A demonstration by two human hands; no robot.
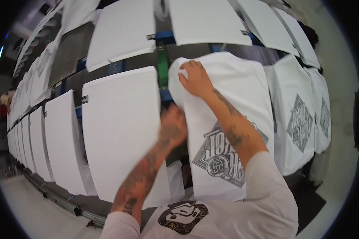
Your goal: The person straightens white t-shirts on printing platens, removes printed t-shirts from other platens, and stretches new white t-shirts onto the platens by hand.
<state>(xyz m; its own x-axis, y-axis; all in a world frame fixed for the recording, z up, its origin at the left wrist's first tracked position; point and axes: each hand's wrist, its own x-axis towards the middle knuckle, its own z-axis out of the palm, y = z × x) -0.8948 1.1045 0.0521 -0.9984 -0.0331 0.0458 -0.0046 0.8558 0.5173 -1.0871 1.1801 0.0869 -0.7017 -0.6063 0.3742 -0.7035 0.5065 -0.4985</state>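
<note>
A white T-shirt (235,83) with a dark grey diamond-shaped lettered print lies over a flat pallet in front of me, its far end loose and rumpled. My right hand (197,78) is at the shirt's far left corner, fingers curled and closed on the fabric. In the gap between this shirt and a blank white T-shirt (123,131) on the left is my left hand (174,125), beside the printed shirt's left edge. Motion smears its fingers, so their grip does not show. The blank shirt lies smooth, with a small black label at its upper left corner.
Rows of white shirts on pallets run along both sides, including another printed shirt (294,115) at the right. Beyond the gap are a green bar (162,65) and blue brackets (165,38). A metal rail (60,201) runs along the lower left above a pale floor.
</note>
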